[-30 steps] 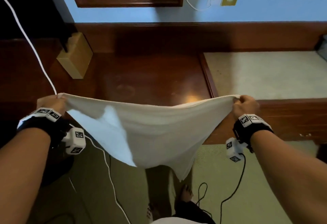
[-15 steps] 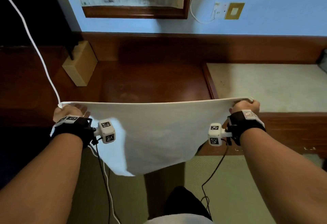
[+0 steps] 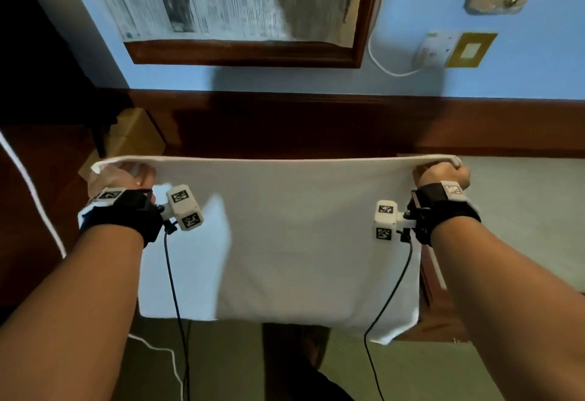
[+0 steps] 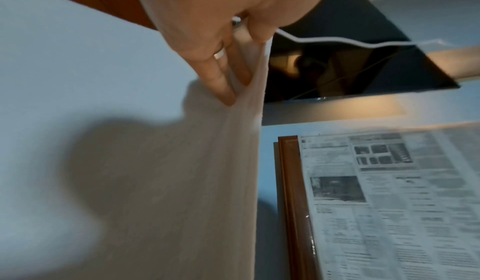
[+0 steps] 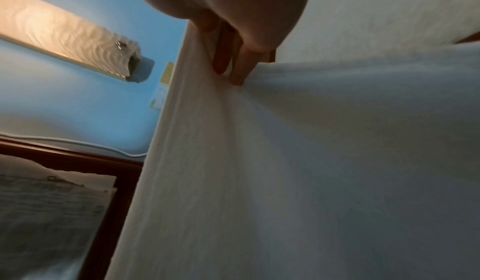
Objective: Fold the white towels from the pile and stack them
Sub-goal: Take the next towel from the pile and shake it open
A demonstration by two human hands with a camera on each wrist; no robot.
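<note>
While both fists pinch its top corners, the towel (image 3: 285, 236) hangs taut.
Long axis runs left to right, from left hand (image 3: 118, 179) to right hand (image 3: 443, 174) (over the desk (image 3: 285, 128) edge).

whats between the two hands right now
Only the white towel, its top edge pulled straight from the left hand to the right hand; head view shows it.

The print on the framed newspaper (image 3: 221, 2) at twelve o'clock is blurred beyond reading. Much of the wooden desk (image 3: 285, 135) is hidden behind the towel (image 3: 300, 242).
</note>
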